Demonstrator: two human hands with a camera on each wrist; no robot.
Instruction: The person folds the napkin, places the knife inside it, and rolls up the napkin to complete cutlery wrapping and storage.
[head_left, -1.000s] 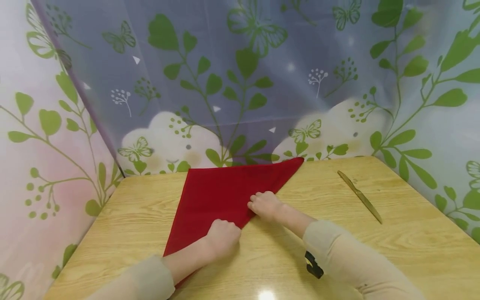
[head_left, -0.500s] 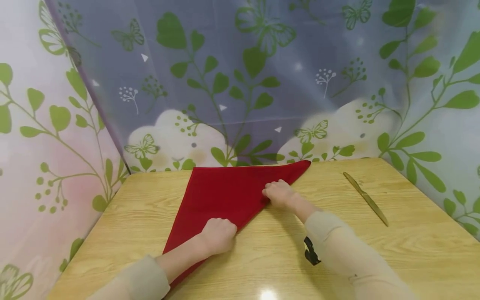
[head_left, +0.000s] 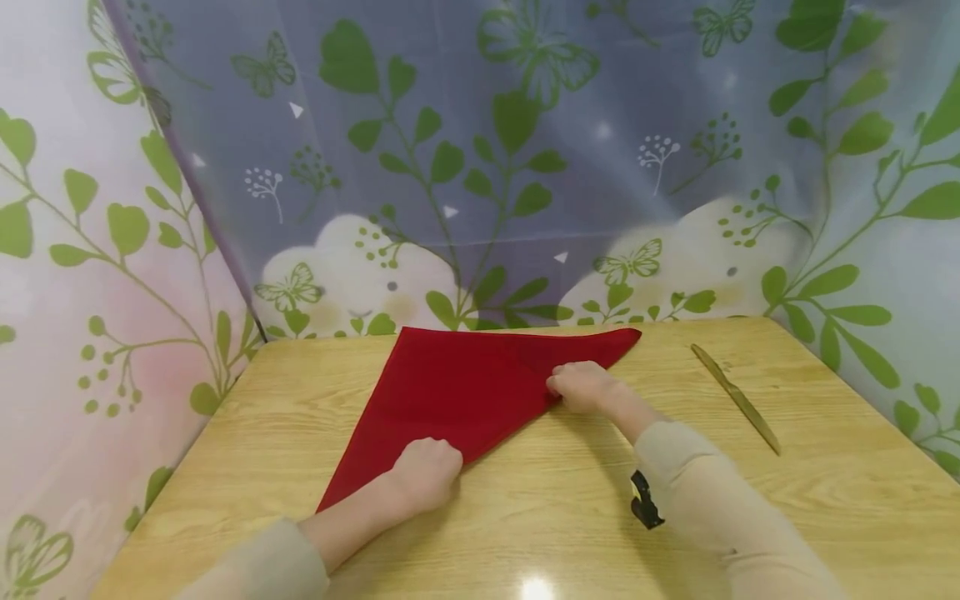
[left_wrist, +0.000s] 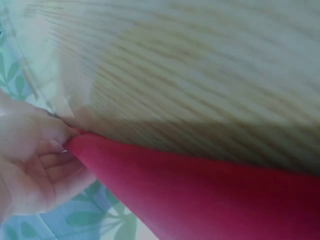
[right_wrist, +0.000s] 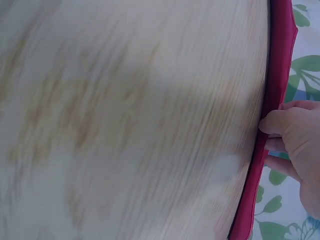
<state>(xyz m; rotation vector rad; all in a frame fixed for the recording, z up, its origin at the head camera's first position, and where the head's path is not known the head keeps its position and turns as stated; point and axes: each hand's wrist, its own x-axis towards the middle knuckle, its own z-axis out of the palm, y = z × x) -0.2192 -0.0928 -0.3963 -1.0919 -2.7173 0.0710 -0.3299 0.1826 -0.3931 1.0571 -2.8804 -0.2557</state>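
A red cloth napkin lies folded into a triangle, its long slanting edge facing the person. My left hand grips that edge near its lower left part. In the left wrist view, the thumb and fingers of the left hand pinch the cloth's border, and the red fabric stretches away to the right. Farther along the same edge, toward the right tip, my right hand holds the cloth. The right wrist view shows the right hand with its thumb over the red edge and its fingers behind.
A gold table knife lies slanted on the wooden table, right of the napkin. Behind and at both sides hang printed curtains with leaves and butterflies. A black wrist device sits under the right forearm.
The hands have spread apart along the slanting edge: the right hand slid toward the right tip, the left moved a little left. The napkin turned slightly; the head view shifted a bit.
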